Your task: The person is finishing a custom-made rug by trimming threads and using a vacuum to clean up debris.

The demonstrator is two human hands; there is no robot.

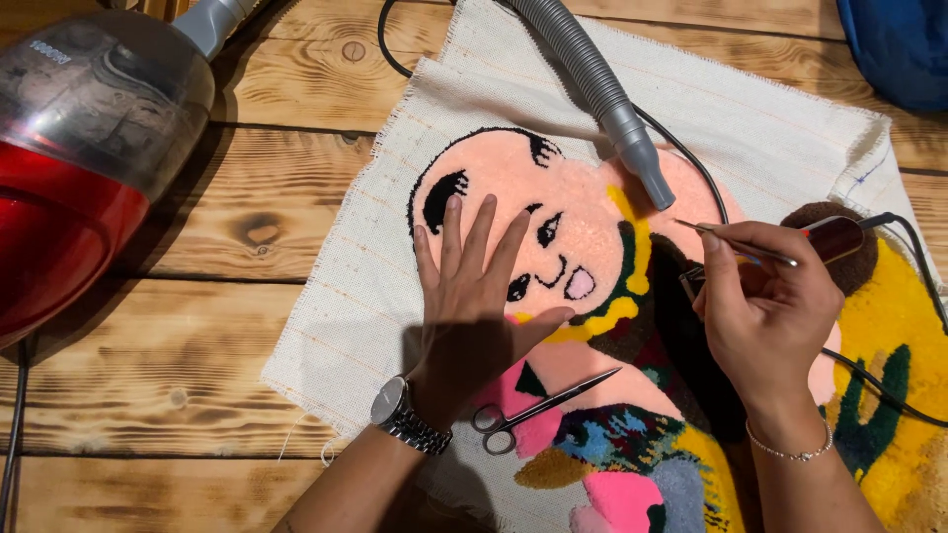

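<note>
Left hand point(472, 296): flat, fingers spread, palm pressing the tufted rug point(592, 326) beside the stitched face.
Right hand point(765, 316): closed around a thin metal pick point(736, 242) and a dark-handled tool point(834, 237), its cord trailing right.
Rug position: spread on the wooden bench point(178, 375), its pale backing cloth point(355, 296) ending at a frayed edge.
Handling: likely soft, light, limp; best pinned flat or lifted by the bare cloth border.
Nearby: scissors point(538, 410) just below the left hand; grey vacuum hose point(602, 94) lying on the rug; red vacuum body point(74, 158) at left.
Open room: bare planks left of the cloth; right side crowded by cords.
</note>
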